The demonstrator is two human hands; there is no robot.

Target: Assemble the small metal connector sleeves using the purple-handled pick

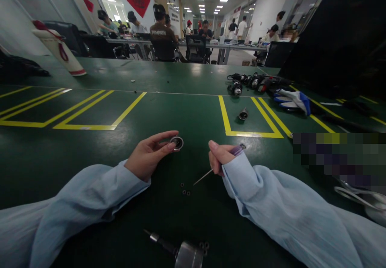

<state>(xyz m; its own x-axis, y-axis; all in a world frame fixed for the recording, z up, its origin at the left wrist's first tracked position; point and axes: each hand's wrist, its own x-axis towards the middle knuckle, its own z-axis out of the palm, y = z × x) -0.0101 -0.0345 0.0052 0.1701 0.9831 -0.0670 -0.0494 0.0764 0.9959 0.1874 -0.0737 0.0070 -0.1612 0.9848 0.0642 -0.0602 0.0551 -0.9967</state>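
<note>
My left hand (pixel 152 153) is closed on a small round metal housing (pixel 176 143), pinched between thumb and fingers with its hollow end toward me. In my right hand (pixel 220 156) is a thin screwdriver (pixel 204 177); its purple handle lies along the palm and its shaft slants down left, the tip near the table. Between the hands, several small dark rings, perhaps nuts (pixel 184 192), lie on the green table. At the near edge rests a metal shaft part with a thick cylindrical body (pixel 189 255), partly cut off, with more small rings (pixel 204 246) beside it.
A similar metal housing (pixel 243 114) sits inside a yellow taped box (pixel 255 134). Behind it are dark tools with cables (pixel 237 88) and a blue-white glove (pixel 294 100). A white roll-shaped object (pixel 62 51) stands at far left. Several people work at desks in the background.
</note>
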